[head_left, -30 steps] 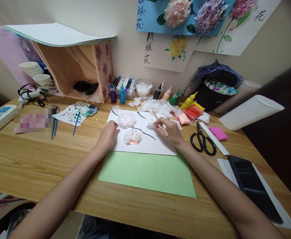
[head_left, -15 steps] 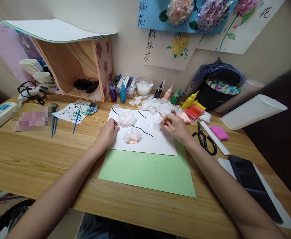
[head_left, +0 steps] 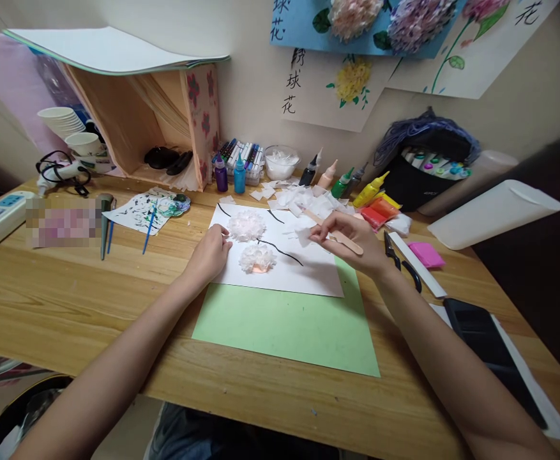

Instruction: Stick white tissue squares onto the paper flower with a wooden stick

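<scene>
My left hand (head_left: 209, 255) is closed at the left edge of a white sheet of paper (head_left: 303, 281), its fingertips curled onto the paper. Two ruffled white tissue flowers (head_left: 246, 225) sit on the sheet, the lower one with a patch of peach clay showing. Dark painted lines (head_left: 282, 251) run beside them. Over the sheet's right side, my right hand (head_left: 349, 239) pinches a small white tissue square (head_left: 303, 236) between thumb and finger. A wooden craft stick (head_left: 349, 243) is also held in that hand, lying across the fingers.
Under the white sheet lies green paper (head_left: 284, 326). Loose tissue squares (head_left: 289, 199) are heaped behind it, near paint bottles (head_left: 341, 183). Scissors (head_left: 411, 275) and a black tray (head_left: 490, 358) lie at the right. Paintbrushes (head_left: 149, 229) and a paint-smeared sheet (head_left: 131, 214) lie left.
My right hand has lifted a little off the white sheet and turned, with the tissue square and craft stick in it. My left hand stays at the paper's edge.
</scene>
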### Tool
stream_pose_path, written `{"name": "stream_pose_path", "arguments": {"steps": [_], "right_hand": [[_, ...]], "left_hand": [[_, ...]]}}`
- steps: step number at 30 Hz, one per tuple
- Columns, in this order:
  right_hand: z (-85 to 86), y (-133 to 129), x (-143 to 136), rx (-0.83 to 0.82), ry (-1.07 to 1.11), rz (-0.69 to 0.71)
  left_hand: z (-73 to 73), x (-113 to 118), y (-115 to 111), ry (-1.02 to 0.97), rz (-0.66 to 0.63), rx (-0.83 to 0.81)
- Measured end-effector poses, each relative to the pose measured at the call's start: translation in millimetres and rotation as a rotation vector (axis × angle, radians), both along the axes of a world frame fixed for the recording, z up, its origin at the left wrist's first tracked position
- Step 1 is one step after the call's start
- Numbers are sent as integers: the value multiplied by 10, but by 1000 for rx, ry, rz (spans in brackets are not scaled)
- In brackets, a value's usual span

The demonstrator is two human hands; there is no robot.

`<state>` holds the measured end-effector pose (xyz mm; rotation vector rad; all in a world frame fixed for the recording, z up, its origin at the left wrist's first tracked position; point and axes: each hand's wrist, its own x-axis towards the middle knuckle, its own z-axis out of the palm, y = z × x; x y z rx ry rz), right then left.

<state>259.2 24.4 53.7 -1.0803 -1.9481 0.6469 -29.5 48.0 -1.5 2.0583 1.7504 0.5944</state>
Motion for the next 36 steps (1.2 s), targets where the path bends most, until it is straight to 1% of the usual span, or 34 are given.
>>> {"name": "stream_pose_path", "arguments": {"steps": [2,3,4,7,9,10,12,14,16,18,19,21,22,23,24,25,27,29,31,36], "right_hand": [[23,-35,-42,-2,-79,79],[22,-42,-53,30,-156,75],[13,-41,-54,78,-252,45],[-36,5,0,207,-534,-103],[-59,47,70,234,-645,-174],[-58,63,106,235,-665,-194],[-26,75,164,206,-626,-195],[41,58,187,130,-484,-141],[113,19,167,6,-286,-45],[157,-29,104,-124,-128,79],[159,-52,61,-174,-93,146],[121,-91,-39,-220,-109,264],[82,-107,-90,-220,-141,307],[33,-119,-140,-212,-175,338],[-22,-128,-185,-198,-206,359],[-79,-135,-225,-176,-232,372],[-192,-141,-283,-112,-279,377],[-285,-142,-317,-42,-318,363],[-351,-140,-339,3,-330,335],[-416,-153,-408,74,-299,273]], "left_hand": [[4,3,-7,7,0,1],[7,5,-11,10,1,0],[11,7,-15,14,1,-1],[22,16,-24,26,6,-10],[27,22,-29,29,3,-11],[29,25,-30,28,2,-10],[28,28,-31,30,3,-8],[27,29,-30,37,11,-9],[37,31,-34,43,18,-9],[71,45,-55,56,43,-7],[100,59,-77,68,70,-7],[177,109,-148,95,132,-3],[220,144,-197,102,145,9],[261,185,-253,95,128,31],[295,229,-314,81,71,46],[321,275,-376,58,-13,48],[338,362,-493,18,-159,5],[315,431,-580,8,-235,-31],[269,476,-628,8,-255,-56],[180,518,-629,-2,-191,-62]]}}
